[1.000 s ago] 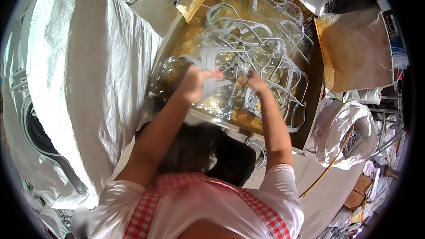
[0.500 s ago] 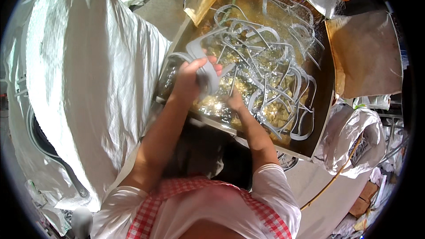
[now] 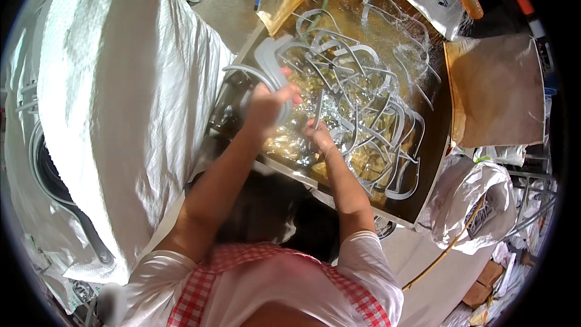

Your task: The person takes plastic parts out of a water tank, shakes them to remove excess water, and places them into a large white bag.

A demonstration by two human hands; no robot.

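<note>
At frame centre, the left hand is clamped on a bundle of grey curved plastic pieces, lifted over the tub's upper-left edge; the right hand grips another piece in the yellowish water.

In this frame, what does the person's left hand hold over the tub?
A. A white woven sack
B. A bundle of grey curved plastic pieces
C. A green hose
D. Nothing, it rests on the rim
B: the left hand grips a bundle of grey curved plastic pieces raised above the tub of yellowish liquid, while the right hand reaches down among the pieces lying in it.
</note>
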